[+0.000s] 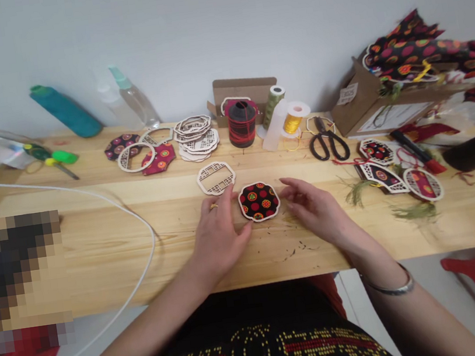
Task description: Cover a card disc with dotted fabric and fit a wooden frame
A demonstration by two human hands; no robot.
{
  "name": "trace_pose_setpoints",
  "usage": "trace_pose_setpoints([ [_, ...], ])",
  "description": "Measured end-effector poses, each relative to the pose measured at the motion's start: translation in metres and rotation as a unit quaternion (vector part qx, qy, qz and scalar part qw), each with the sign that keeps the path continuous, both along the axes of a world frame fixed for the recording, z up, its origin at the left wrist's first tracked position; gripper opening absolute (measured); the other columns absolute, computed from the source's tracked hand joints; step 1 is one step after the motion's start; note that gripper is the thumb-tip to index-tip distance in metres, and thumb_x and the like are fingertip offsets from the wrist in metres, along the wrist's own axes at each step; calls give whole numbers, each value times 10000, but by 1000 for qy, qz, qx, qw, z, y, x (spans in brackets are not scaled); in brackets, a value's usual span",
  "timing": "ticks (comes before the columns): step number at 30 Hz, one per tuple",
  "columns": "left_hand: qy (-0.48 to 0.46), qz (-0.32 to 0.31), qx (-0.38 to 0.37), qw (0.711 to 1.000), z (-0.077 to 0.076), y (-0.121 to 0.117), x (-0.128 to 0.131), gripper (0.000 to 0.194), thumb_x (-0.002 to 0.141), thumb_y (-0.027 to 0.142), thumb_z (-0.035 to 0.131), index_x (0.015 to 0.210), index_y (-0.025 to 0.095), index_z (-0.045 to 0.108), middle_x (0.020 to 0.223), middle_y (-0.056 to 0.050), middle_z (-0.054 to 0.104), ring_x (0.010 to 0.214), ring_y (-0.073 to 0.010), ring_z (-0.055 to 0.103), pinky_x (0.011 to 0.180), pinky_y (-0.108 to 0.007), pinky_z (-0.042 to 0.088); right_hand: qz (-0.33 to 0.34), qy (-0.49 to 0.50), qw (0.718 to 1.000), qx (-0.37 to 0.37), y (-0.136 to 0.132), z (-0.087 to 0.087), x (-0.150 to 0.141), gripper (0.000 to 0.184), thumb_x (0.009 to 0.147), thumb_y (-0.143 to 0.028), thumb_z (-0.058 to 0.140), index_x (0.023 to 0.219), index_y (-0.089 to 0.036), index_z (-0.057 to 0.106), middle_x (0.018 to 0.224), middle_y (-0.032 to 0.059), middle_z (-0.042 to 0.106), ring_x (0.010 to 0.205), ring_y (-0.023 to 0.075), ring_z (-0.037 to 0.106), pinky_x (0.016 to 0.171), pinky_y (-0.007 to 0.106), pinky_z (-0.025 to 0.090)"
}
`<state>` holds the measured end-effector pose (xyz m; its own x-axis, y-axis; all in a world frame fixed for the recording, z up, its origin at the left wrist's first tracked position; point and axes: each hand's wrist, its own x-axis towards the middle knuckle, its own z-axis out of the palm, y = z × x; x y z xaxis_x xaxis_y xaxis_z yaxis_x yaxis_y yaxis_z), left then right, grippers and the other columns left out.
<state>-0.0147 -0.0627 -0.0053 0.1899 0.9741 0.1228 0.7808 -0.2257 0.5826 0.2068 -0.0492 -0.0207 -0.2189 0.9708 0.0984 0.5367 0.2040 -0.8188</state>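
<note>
A wooden frame piece backed with black floral fabric (259, 201) lies flat on the table between my hands. Beside its left edge rests my left hand (222, 230), fingers apart, with the fingertips at or very near the rim. My right hand (312, 206) is on the other side, a little off the edge, its fingers loosely stretched and holding nothing. Just above my left fingers lies a bare lattice wooden frame (216, 178). Small dark fabric scraps (298, 247) are scattered below the fabric piece.
Behind are stacked wooden frames (196, 136), a red-and-black thread spool (241, 123), yellow thread (293, 120) and black-handled scissors (329, 144). At right stand a cardboard box (358, 96) and finished ornaments (381, 175). A white cable (151, 237) loops across the left side.
</note>
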Motion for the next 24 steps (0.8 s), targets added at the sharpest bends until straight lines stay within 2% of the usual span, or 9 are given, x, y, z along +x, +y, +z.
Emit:
trace_pose_setpoints([
  [11,10,-4,-1,1000,0,1,0,698,781,226,618,1415,143,339,1271,-80,627,1175,-307,444,1005,-474,398,15,20,1000,-7,-2,2,-2,462,841,-170,480,1303,-171,496,1039,105,687,937,195,652,864,401,521],
  [24,2,-2,1,1000,-2,1,0,695,777,217,603,1420,163,344,1271,-67,633,1176,-320,447,995,-493,398,18,36,999,-6,-2,0,-1,456,838,-161,485,1293,-177,508,1029,104,689,928,195,650,864,421,521],
])
